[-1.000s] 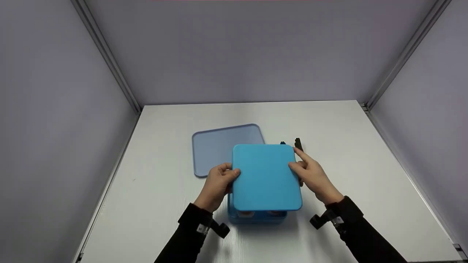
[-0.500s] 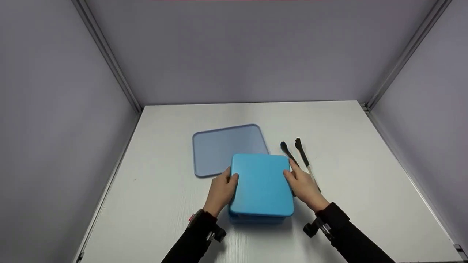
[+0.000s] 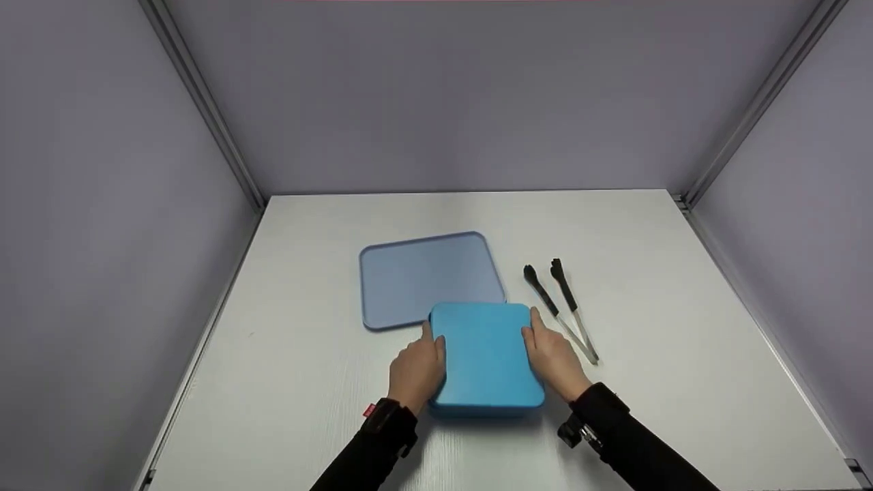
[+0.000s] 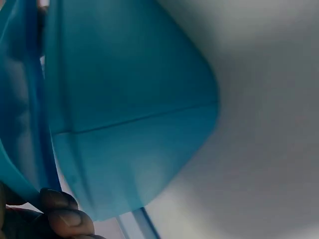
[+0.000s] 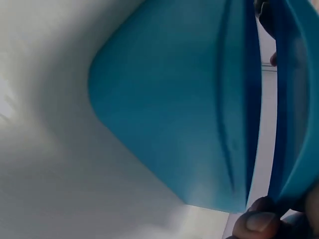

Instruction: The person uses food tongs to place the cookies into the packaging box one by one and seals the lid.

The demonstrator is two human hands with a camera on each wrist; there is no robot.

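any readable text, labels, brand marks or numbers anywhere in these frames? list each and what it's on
None can be read.
Blue lid, held at its sides by the left hand and right hand: plain, no print visible.
Grey-blue tray: plain.
Black-tipped tongs: no marking visible.
Small red tag at the left wrist: too small to tell whether it carries text.

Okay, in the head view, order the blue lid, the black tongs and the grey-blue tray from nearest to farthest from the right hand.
1. blue lid: the right hand grips its right edge.
2. black tongs: just right of that hand, on the table.
3. grey-blue tray: behind the lid, to the left.
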